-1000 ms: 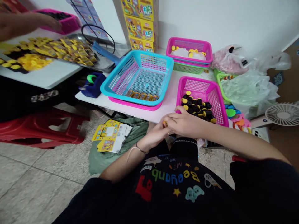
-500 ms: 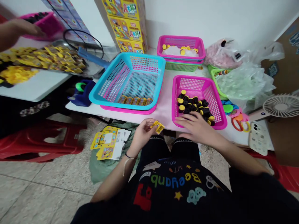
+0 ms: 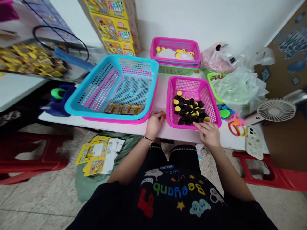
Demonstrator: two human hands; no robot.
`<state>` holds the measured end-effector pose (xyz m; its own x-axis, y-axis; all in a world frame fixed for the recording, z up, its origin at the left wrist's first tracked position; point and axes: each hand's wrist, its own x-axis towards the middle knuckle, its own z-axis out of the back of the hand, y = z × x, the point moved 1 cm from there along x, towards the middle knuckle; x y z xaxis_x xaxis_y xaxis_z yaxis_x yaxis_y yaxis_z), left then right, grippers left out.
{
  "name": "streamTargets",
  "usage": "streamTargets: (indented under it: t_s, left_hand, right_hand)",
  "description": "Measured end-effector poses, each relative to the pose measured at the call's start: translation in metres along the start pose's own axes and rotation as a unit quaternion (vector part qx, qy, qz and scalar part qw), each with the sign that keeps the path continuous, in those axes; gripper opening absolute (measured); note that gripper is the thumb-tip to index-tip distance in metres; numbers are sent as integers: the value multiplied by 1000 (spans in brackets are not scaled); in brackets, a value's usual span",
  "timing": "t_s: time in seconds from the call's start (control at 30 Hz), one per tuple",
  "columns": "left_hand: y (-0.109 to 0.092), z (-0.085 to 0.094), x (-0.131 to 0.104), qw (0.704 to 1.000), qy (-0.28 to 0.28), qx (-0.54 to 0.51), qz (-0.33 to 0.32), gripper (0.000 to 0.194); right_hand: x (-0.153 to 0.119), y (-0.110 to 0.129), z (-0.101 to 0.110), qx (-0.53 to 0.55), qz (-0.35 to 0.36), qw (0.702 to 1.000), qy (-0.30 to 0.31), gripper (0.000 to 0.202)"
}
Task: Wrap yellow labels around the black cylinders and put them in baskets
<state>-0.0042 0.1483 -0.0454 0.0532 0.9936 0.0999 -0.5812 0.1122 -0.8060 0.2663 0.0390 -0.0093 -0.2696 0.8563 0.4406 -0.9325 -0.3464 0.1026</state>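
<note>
My left hand (image 3: 153, 125) rests on the table between the two front baskets, its fingers closed on a small yellow printed box (image 3: 164, 116) that is mostly hidden. The front rim of a pink basket (image 3: 170, 105) is pinched by my right hand (image 3: 209, 133). Inside that basket lie several black cylinders with yellow caps (image 3: 177, 109). On my left a large blue basket (image 3: 72, 107) is stacked on a pink one. A row of small yellow printed boxes (image 3: 125, 109) stands along its near side.
More stacked baskets (image 3: 153, 52) stand at the back. Scissors (image 3: 233, 128), a phone (image 3: 254, 143) and a small fan (image 3: 274, 111) lie on the right. A tape dispenser (image 3: 59, 100) is at the left edge. Flattened cartons (image 3: 100, 156) lie below, near red stools (image 3: 45, 150).
My left hand has moved forward from above my lap onto the table with the yellow box. My right hand has drawn back from the cylinders to the basket's rim. The view has swung right.
</note>
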Motion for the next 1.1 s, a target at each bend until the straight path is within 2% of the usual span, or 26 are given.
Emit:
streamTargets:
  t_s: [0.2, 0.3, 0.47, 0.57, 0.7, 0.83, 0.9, 0.97, 1.1]
  left_hand:
    - [-8, -12, 47, 996, -4, 92, -13, 27]
    - [-12, -21, 59, 987, 0, 157, -23, 28]
    - [-14, -25, 45, 967, -1, 245, -73, 38]
    - [-9, -22, 38, 950, 34, 279, -138, 40]
    - [-2, -21, 42, 922, 81, 319, -204, 44]
    - [3, -20, 44, 898, 96, 353, -243, 42]
    - [4, -20, 45, 890, 98, 365, -254, 41]
    - [4, -20, 47, 885, 98, 374, -259, 39]
    - [2, -20, 50, 883, 90, 379, -264, 36]
  right_hand:
    - [56, -24, -19, 64, -62, 995, 35, 38]
    - [78, -39, -26, 81, -68, 993, 48, 36]
    - [88, -51, -26, 104, -60, 990, 72, 34]
    - [95, -57, -20, 127, -52, 985, 102, 33]
    - [130, -81, -6, 127, -86, 978, 139, 41]
    - [171, -105, 0, 108, -104, 954, 260, 45]
    - [182, -106, -3, 104, -108, 937, 316, 41]
    - [188, -102, -8, 104, -113, 925, 348, 39]
    - [190, -90, -14, 124, -135, 919, 350, 41]
